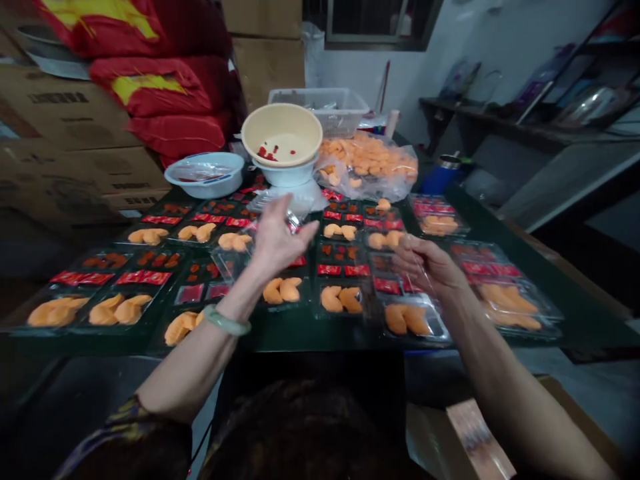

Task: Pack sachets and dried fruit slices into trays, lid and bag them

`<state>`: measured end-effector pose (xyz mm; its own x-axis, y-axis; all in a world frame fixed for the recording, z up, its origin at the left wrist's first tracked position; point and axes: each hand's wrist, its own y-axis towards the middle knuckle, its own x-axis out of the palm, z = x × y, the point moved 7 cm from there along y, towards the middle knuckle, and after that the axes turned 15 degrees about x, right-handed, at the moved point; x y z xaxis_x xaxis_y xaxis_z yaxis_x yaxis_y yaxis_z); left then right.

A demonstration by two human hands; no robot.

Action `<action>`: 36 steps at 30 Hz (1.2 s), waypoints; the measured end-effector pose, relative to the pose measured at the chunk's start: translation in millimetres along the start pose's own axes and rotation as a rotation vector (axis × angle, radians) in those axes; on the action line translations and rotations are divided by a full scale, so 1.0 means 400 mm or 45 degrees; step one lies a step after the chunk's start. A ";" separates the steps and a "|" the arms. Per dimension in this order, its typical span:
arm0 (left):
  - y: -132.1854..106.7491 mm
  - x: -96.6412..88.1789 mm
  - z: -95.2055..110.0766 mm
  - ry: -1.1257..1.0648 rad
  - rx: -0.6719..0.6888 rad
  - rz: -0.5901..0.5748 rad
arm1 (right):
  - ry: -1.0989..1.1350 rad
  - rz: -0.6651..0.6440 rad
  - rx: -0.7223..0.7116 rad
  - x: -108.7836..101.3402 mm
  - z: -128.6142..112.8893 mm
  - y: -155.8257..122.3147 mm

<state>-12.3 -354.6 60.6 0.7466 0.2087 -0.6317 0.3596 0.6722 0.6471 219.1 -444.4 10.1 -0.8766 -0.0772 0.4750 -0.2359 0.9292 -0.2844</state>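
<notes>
My left hand [283, 237] is raised above the middle of the table with its fingers spread, a crumpled clear plastic film [295, 220] just behind it. My right hand [425, 265] hangs over the black plastic trays [350, 313], fingers curled; something thin and clear may lie between them, but I cannot tell. Below both hands, the trays hold orange crescent-shaped pieces [340, 300] and red sachets [343, 270]. Some trays have clear lids [505, 293]. A pale green bangle [227, 320] circles my left wrist.
A cream bowl [281, 137] with red bits sits in a white bowl beyond the trays, beside a clear bag of orange pieces [367, 163]. Also nearby are a white basin [205, 175], a white plastic basket [320, 110], red sacks [155, 87], stacked cardboard boxes [65, 113] and a blue flask [443, 175].
</notes>
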 end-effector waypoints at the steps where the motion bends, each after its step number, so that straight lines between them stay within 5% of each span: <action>1: -0.016 0.040 0.057 -0.107 0.064 -0.087 | 0.007 0.024 0.020 -0.028 0.019 -0.018; 5: -0.118 0.200 0.265 -0.237 0.472 -0.643 | -0.017 0.191 0.168 -0.141 0.084 -0.090; 9: -0.203 0.293 0.336 -0.136 0.688 -1.005 | -0.059 0.360 0.343 -0.240 0.124 -0.141; 18: -0.224 0.360 0.346 0.083 0.714 -1.070 | -0.391 0.726 0.417 -0.352 0.141 -0.132; 22: -0.222 0.380 0.324 0.118 0.673 -1.122 | -0.634 1.128 0.180 -0.350 0.114 -0.152; 25: -0.227 0.393 0.319 0.118 0.692 -1.128 | -1.337 1.361 -0.300 -0.260 0.065 -0.162; 27: -0.230 0.400 0.319 0.127 0.719 -1.112 | -1.873 1.214 -0.426 -0.187 0.082 -0.128; 31: -0.215 0.384 0.319 0.131 0.766 -1.085 | -2.321 0.940 -0.218 -0.158 0.139 -0.070; 36: -0.167 0.237 0.254 0.012 0.666 -1.004 | -2.414 0.903 -0.153 -0.160 0.142 -0.070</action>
<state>91.1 -452.0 1.0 0.1774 -0.1627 -0.9706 0.9658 0.2185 0.1399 258.0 -485.9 -59.7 -0.0499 0.1070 -0.9930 0.2318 0.9683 0.0926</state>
